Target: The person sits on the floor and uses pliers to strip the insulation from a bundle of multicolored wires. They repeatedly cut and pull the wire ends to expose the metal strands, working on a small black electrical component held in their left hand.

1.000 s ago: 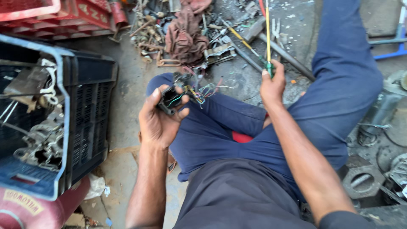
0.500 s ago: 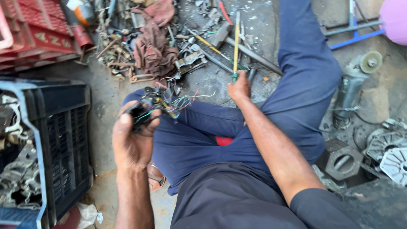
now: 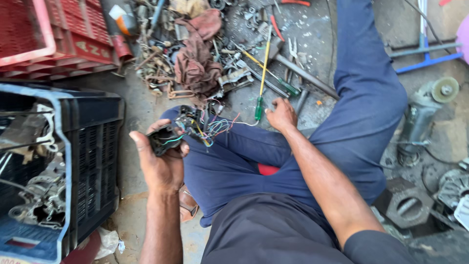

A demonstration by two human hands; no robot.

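A small black plastic electrical part with a tangle of thin multicoloured wires is held in the left hand at centre-left of the frame, over the knee of the dark blue trousers. The fingers of that hand are curled around the black body, with the thumb pressed over its top, and the wires trail out to the right. The right hand is placed just above centre, on the grey concrete floor. Its fingers are closed about the green handle end of a long yellow-shafted screwdriver, which points up the frame toward the scattered metal scrap.

A crumpled brown rag lies among the scrap at upper centre. A black plastic crate with a blue rim stands at the left, and red crates fill the upper left.

The step in hand is judged to be the taking up of the tool while the wired part is kept steady. The next move would call for the screwdriver tip to be brought to the part without the loose wires being snagged.
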